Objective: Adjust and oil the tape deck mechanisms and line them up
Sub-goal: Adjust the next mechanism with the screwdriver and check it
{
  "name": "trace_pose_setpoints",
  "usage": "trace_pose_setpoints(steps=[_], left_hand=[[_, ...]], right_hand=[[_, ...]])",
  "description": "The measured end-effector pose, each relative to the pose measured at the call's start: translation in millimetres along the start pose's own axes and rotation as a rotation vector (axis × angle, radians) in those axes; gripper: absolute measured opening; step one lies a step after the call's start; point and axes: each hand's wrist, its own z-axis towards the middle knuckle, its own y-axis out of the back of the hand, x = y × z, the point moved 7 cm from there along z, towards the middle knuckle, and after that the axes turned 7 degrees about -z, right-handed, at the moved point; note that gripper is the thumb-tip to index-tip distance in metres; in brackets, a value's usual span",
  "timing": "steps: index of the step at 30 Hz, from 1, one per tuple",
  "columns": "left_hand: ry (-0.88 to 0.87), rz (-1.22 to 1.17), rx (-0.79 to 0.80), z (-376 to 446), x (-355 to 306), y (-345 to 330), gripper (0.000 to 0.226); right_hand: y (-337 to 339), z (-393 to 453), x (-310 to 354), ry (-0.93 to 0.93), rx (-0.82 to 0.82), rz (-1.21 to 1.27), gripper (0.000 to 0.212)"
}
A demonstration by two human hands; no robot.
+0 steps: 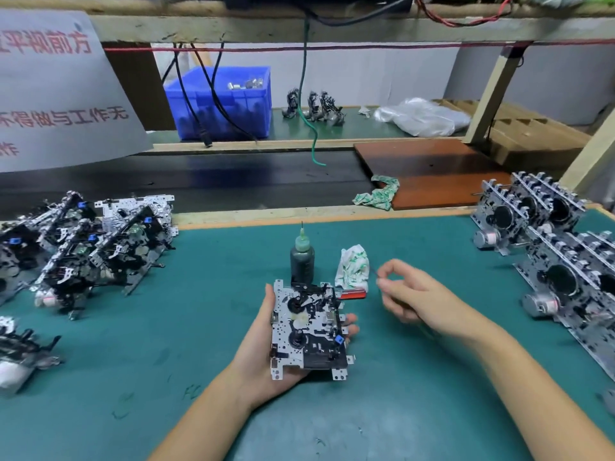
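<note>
left hand (266, 354) holds mechanism (307, 329) | sign (56, 91) reads 平视前方

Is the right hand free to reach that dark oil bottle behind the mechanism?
Probably yes: the right hand hovers beside the oil bottle, with only a crumpled cloth between, though it seems to pinch something thin.

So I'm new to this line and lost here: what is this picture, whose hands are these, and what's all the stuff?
It is one picture from a camera worn on a person's head, looking down at a green work mat. The left hand holds a tape deck mechanism. The right hand pinches something thin, too blurred to name. Behind stand a dark oil bottle with a needle tip and a crumpled rag. More mechanisms lie at left and stand in rows at right.
</note>
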Motion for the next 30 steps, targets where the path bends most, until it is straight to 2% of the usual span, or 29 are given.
trace_pose_setpoints(steps=[2,4,6,15,25,30], left_hand=[[-0.013,0.021,-0.013,1.2,-1.0,2.5,0.084],[-0.018,0.023,-0.024,2.7,-1.4,6.2,0.081],[-0.010,0.025,-0.021,3.7,-0.7,6.9,0.080],[0.009,0.050,0.012,5.3,1.4,4.5,0.087],[0.010,0.036,-0.005,4.8,2.2,4.1,0.095],[0.018,0.067,-0.038,6.9,3.2,4.5,0.096]], right_hand=[[-26.3,2.9,7.1,-0.021,0.180,0.148,0.025],[-46.8,-0.1,8.9,-0.053,0.316,0.138,0.036],[-56.1,-6.0,3.9,-0.090,0.376,0.087,0.043],[-64.8,-16.7,-6.8,-0.198,0.389,0.029,0.046],[-65.3,-15.3,-11.5,-0.217,0.326,0.020,0.045],[-64.0,-16.1,-11.5,-0.230,0.289,0.016,0.058]])
